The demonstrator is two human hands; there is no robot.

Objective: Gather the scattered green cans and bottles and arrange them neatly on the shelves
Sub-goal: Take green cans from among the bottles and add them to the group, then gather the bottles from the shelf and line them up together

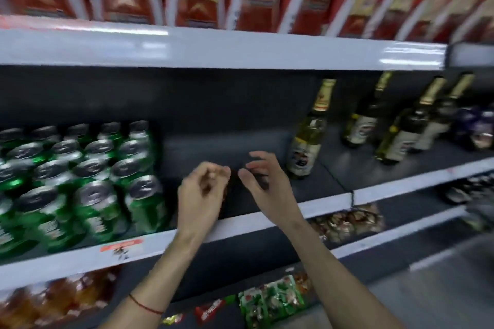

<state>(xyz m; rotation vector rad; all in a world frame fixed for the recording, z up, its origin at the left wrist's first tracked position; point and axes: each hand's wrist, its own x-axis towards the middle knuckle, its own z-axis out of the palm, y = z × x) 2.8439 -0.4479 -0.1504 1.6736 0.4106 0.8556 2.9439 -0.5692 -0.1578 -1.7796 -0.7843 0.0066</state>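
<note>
Green cans (pixel 80 184) stand upright in packed rows at the left of the middle shelf (pixel 323 201), tops up, long axes vertical. Just right of them the left hand (pixel 201 192) hovers over the shelf's bare stretch, fingers curled loosely inward; whether it pinches anything is too blurred to tell. Beside it, nearly touching, the right hand (pixel 260 177) is half open, fingers spread, holding nothing visible. Further right a green bottle (pixel 307 139) stands upright, neck up, with more bottles (pixel 395 125) well beyond it.
</note>
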